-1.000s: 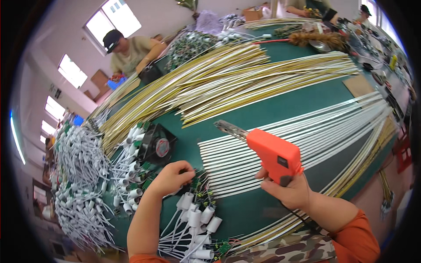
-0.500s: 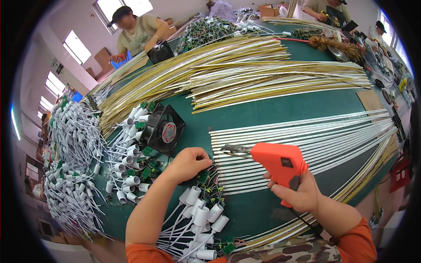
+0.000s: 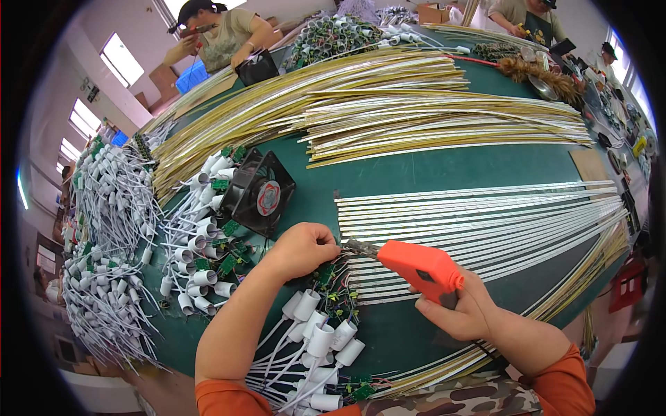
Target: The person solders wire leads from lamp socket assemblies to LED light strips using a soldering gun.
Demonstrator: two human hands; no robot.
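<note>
My right hand [image 3: 466, 313] grips an orange soldering gun [image 3: 418, 267], its dark tip pointing left. That tip is at the left ends of a row of thin white LED strips [image 3: 479, 216], close to my left fingertips. My left hand [image 3: 302, 251] is closed in a pinch there, apparently on a thin wire; the fingers partly hide it. Below it are small green circuit boards [image 3: 325, 276] with thin wires. White cylindrical lamp caps [image 3: 321, 341] with white cables lie by my left forearm.
A black fan [image 3: 262, 194] stands beyond my left hand. More caps and boards [image 3: 201, 277] lie left of it, with a big heap [image 3: 114, 201] at the far left. Bundles of yellowish strips [image 3: 444, 123] cross the far table. Across the table, a person [image 3: 229, 38] holds a tool.
My right hand has brought the soldering gun left and slightly down, so its tip reaches the strip ends by my left fingertips. The person across has raised a tool.
</note>
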